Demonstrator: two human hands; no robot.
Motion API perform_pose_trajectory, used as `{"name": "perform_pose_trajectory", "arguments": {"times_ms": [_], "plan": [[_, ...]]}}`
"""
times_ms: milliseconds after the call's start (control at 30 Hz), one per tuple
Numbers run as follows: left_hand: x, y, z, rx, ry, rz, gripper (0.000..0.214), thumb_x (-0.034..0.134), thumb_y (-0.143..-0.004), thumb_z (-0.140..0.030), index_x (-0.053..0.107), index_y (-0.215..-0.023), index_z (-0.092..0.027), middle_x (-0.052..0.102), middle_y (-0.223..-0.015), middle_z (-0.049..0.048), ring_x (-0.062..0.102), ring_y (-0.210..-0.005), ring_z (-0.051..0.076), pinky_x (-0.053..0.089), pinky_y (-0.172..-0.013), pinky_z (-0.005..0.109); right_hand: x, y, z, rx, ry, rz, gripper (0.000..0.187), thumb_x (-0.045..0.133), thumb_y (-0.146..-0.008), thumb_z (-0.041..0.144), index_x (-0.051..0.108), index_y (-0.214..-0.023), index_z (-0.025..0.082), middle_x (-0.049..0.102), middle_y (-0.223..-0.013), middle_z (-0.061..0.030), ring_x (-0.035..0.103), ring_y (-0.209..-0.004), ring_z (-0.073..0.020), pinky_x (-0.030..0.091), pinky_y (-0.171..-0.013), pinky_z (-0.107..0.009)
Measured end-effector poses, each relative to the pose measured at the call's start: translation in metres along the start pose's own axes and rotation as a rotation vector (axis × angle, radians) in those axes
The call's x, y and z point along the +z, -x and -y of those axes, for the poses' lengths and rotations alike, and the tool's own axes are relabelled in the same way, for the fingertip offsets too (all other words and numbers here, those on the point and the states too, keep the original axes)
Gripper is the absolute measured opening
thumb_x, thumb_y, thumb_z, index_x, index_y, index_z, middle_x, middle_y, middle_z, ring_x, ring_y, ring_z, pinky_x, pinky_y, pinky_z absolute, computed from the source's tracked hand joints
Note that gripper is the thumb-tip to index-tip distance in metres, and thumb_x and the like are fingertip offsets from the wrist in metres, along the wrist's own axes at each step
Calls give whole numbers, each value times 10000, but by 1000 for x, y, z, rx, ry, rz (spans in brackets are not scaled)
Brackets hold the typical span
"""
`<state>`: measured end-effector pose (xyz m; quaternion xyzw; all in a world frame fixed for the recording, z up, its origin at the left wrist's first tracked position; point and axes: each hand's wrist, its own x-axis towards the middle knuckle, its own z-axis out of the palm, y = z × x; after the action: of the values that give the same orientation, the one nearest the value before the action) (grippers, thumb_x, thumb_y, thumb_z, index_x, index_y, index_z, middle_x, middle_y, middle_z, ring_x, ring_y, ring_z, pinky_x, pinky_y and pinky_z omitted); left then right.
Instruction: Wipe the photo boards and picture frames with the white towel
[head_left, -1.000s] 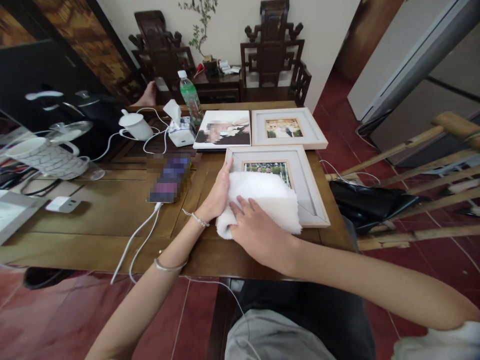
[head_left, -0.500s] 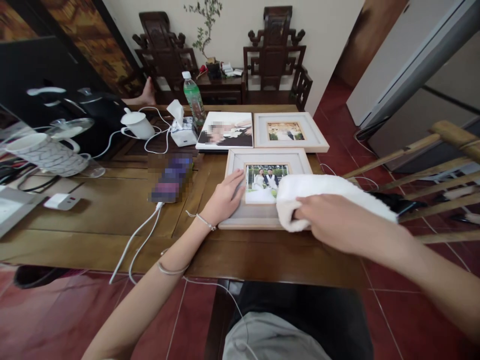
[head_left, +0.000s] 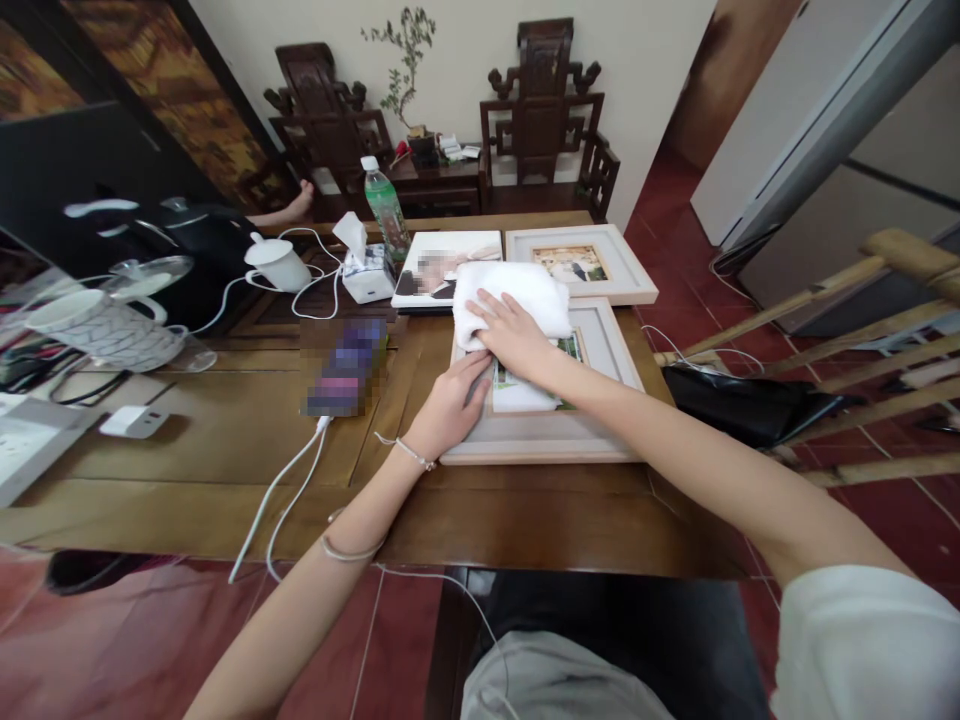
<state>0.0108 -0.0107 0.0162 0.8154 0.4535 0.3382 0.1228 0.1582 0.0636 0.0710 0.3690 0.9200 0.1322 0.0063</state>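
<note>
A white-framed photo [head_left: 600, 420] lies flat on the wooden table [head_left: 225, 440] in front of me. My left hand [head_left: 450, 405] rests flat on the frame's left edge, fingers stretched out. My right hand [head_left: 514, 335] presses a folded white cloth [head_left: 517, 290] down on the frame's top left part, fingers spread over the cloth. The cloth overlaps the frame's far edge and a frameless photo print [head_left: 435, 265] behind it.
A second white frame [head_left: 600, 285] lies at the back right. A phone [head_left: 343, 365] on a white cable, tissue box [head_left: 364, 275], green bottle [head_left: 386, 210], white cups [head_left: 277, 265], a charger [head_left: 135, 420] stand on the left. A black bag [head_left: 742, 405] and bamboo poles [head_left: 862, 300] are on the right.
My right hand has swept the cloth from the frame's right side up to its top left corner. The left hand has stayed on the frame's left edge.
</note>
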Motion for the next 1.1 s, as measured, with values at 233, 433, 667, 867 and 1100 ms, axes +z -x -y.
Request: {"name": "perform_pose_trajectory", "arguments": {"times_ms": [233,433,667,867,1100], "plan": [[1,1,1,2,-16,1,401,471,-975,-265,597,-1309,-83,581,-1401,183,544,-1323,265,420,-1148,455,1,28,-23,79,81,17,385,453,-909,64,723,-1167,154,406,-1564,-75,256,-1481,-325,241,-1184,-549],[2,2,2,-19,-16,10,390,465,-972,-270,601,-1301,-111,581,-1406,165,528,-1338,262,402,-1161,465,1,72,-64,204,108,92,436,434,-850,-15,735,-1124,140,477,-1517,-74,328,-1445,-337,294,-1136,-551],[1,2,1,-47,-6,3,389,472,-965,-281,594,-1301,-127,571,-1414,162,532,-1328,271,403,-1160,469,-20,139,-57,198,143,176,413,444,-798,-15,749,-1042,117,530,-1461,-151,438,-1359,-354,382,-1032,-536],[0,3,-2,-58,-5,13,378,465,-971,-295,599,-1293,-149,555,-1430,151,509,-1349,271,379,-1172,484,-54,201,-4,116,-44,269,376,509,-740,7,775,-980,121,526,-1451,-186,442,-1363,-401,409,-1057,-565],[-1,4,-1,-97,-57,0,395,444,-987,-316,596,-1295,-120,395,-1551,178,353,-1457,297,305,-1206,494,-65,204,14,-21,-330,252,509,476,-693,-33,745,-1070,176,493,-1495,-128,435,-1392,-310,406,-1114,-495]]}}
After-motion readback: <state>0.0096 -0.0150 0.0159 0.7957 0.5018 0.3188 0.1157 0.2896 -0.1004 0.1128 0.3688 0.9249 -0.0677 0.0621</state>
